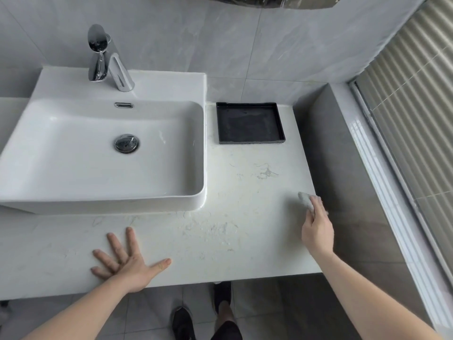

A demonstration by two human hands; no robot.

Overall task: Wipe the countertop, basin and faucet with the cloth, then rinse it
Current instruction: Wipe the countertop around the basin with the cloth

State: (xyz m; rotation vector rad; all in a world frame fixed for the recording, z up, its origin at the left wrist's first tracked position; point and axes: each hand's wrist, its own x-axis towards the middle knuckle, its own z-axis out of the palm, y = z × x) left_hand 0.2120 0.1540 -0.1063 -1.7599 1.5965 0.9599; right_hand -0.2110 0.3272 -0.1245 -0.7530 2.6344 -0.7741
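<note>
Gripping the cloth [306, 201], right hand [317, 231] works at the countertop's [245, 192] right edge. Left hand [127, 262] lies flat, fingers spread, at the front edge. Basin [73, 155] with faucet [103, 57] sits left; black tray [250, 123] near the back right corner.

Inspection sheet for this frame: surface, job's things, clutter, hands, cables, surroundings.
Surface: white countertop, wet streaks near the front.
Job's things: grey cloth at the counter's right edge; basin looks empty; chrome faucet, no water seen running.
Clutter: empty black tray right of the basin.
Hands: left hand flat on the counter; right hand holds the cloth.
Cables: nothing seen.
Surroundings: grey wall tiles, blinds at right.
</note>
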